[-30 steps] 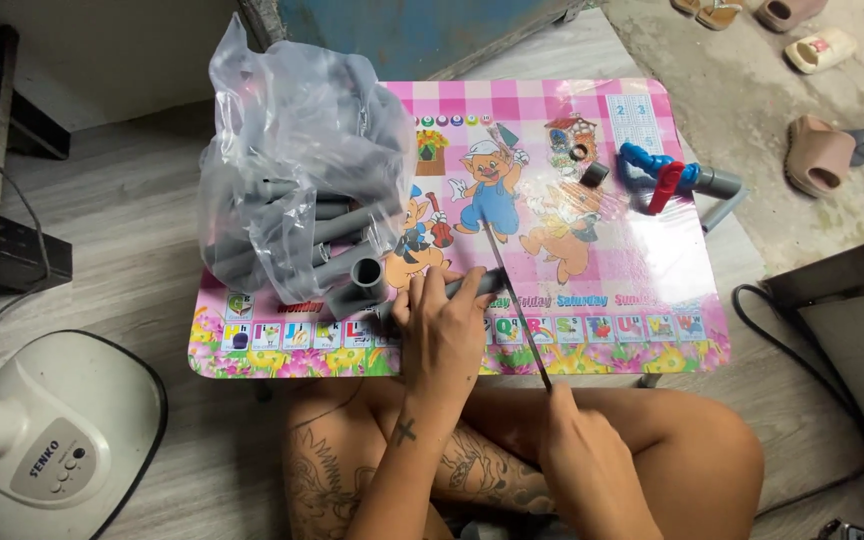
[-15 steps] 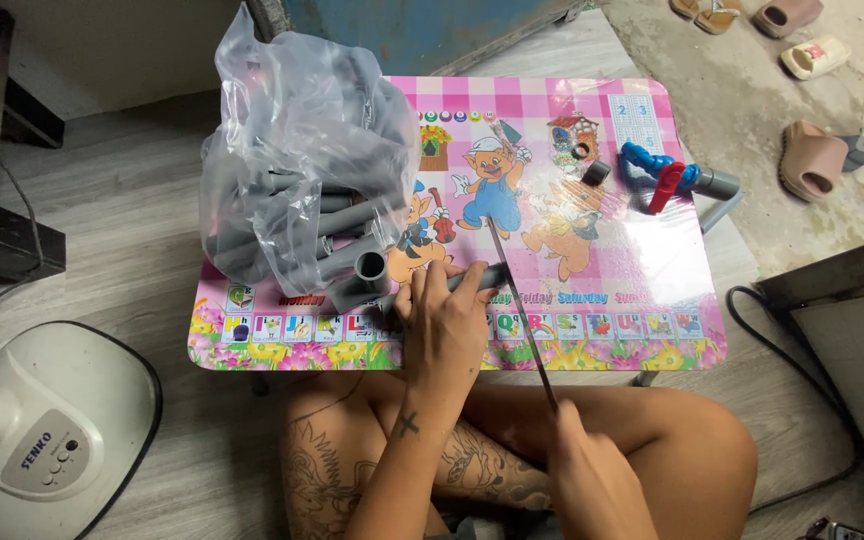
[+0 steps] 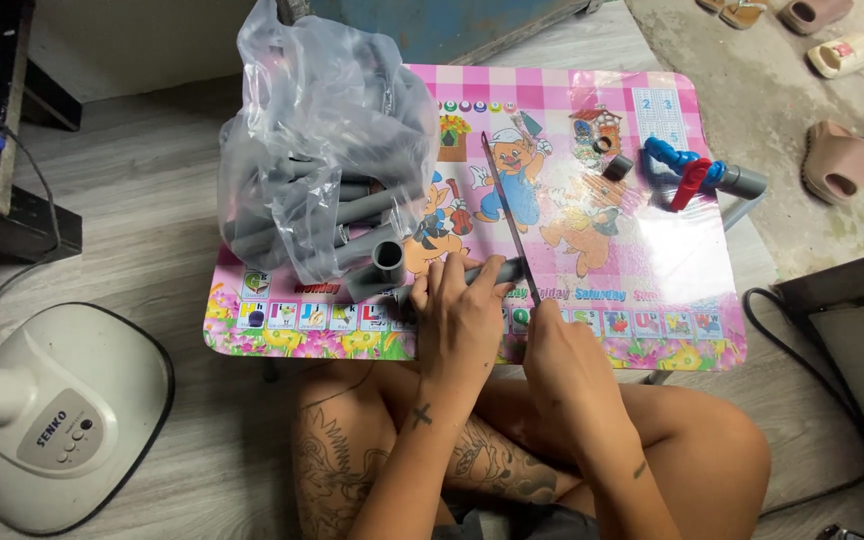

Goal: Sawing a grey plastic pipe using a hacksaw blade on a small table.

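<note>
My left hand [image 3: 462, 318] presses a short grey plastic pipe [image 3: 499, 272] flat on the pink cartoon-printed low table [image 3: 652, 260], near its front edge. My right hand [image 3: 564, 352] grips the handle end of a thin saw blade [image 3: 508, 218], which lies across the pipe and points away from me toward the table's middle. The blade touches the pipe just right of my left fingers. Most of the pipe is hidden under my left hand.
A clear plastic bag [image 3: 327, 150] full of grey pipe pieces stands on the table's left part. A blue and red tool [image 3: 687, 175] and small pipe rings [image 3: 617, 165] lie at the right. A white fan base [image 3: 47, 420] sits left on the floor; sandals [image 3: 837, 160] lie at the right.
My right hand has pushed forward onto the table's front edge, driving the blade farther across the pipe. My left hand stays on the pipe.
</note>
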